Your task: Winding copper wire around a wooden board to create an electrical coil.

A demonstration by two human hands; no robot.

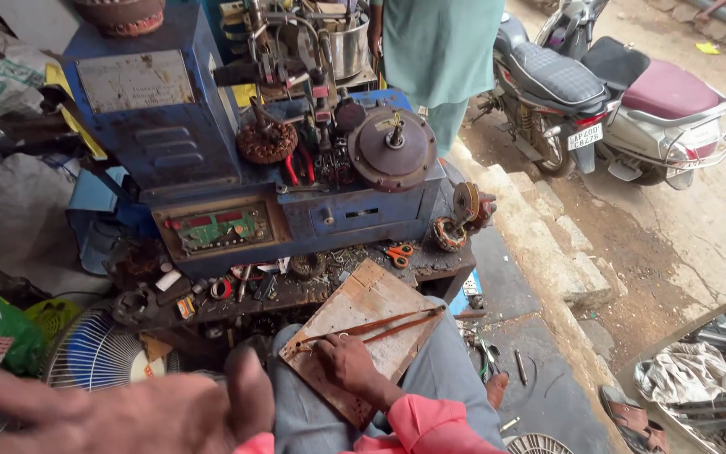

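Head view: the right hand (pixel 348 363) presses fingers-down on a flat, worn wooden board (pixel 380 313) lying across the lap, gripping the near ends of thin brown copper wire strands (pixel 384 326). The strands run out toward 2 o'clock from that hand, straight and loose, so by my judgement the wire work is barely begun. The left hand (pixel 140 412), blurred at 8 o'clock, is spread wide and empty, well apart from the board. Orange-handled scissors (pixel 398 253) lie at 12 o'clock on the cluttered blue metal winding bench (pixel 355 214)

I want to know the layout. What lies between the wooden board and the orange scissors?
In the head view, only a short stretch of cluttered bench edge separates the wooden board from the orange scissors; small debris there is unclear.
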